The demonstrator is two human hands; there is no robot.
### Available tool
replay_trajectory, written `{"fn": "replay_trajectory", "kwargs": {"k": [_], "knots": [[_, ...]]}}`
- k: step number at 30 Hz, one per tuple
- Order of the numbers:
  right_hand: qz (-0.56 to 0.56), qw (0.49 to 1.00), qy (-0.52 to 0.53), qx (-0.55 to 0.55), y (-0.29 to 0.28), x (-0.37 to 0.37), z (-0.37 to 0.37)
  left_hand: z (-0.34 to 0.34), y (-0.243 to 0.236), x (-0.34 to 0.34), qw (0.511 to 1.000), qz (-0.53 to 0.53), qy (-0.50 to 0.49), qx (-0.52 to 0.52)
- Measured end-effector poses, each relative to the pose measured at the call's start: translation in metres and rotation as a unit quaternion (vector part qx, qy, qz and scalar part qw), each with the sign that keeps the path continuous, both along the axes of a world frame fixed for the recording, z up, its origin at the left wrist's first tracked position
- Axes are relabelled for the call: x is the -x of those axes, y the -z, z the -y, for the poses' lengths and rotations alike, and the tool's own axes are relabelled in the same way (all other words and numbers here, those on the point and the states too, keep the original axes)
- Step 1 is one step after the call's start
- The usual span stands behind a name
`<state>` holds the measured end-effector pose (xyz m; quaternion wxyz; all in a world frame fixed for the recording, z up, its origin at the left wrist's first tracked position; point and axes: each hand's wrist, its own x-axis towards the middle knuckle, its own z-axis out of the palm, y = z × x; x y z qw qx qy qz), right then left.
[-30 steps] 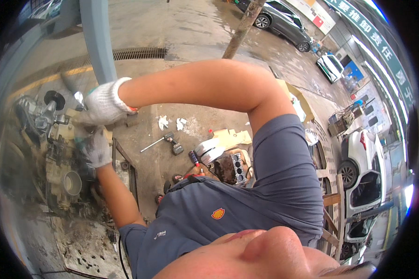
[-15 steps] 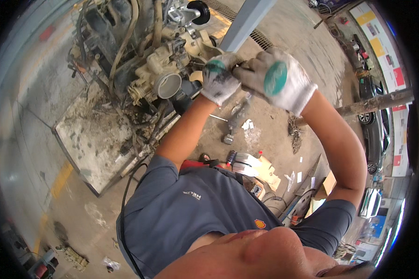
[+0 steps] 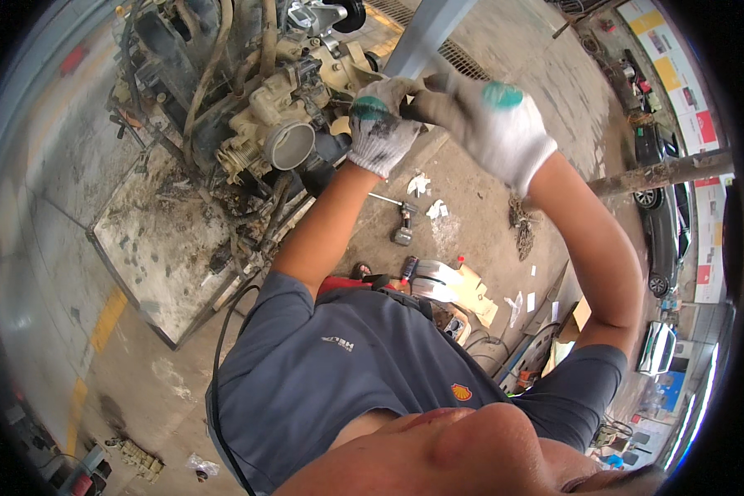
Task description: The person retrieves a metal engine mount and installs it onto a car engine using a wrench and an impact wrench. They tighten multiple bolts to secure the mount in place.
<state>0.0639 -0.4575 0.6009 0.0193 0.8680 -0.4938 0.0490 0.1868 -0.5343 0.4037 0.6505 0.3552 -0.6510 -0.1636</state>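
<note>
Gloved left hand and gloved right hand are up close together just right of the grimy engine, fingers curled on both; right fingertips blurred, can't tell if anything's pinched between them or if they're pressed together. Engine sits at the far end of the stained tray, opposite its near corner, round port facing the left forearm. Cordless tool lies on the floor beyond the tray's right edge, near white scraps.
</note>
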Motion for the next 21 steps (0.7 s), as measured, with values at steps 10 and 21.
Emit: {"fn": "replay_trajectory", "kwargs": {"k": [10,21], "knots": [[-0.147,0.965,-0.171,0.135,0.005,0.016,0.02,0.001,0.0,0.001,1.0,-0.028,0.012,-0.005],[-0.133,0.98,-0.13,0.078,-0.01,0.012,0.005,0.004,0.007,-0.001,0.998,0.041,-0.036,-0.01]]}}
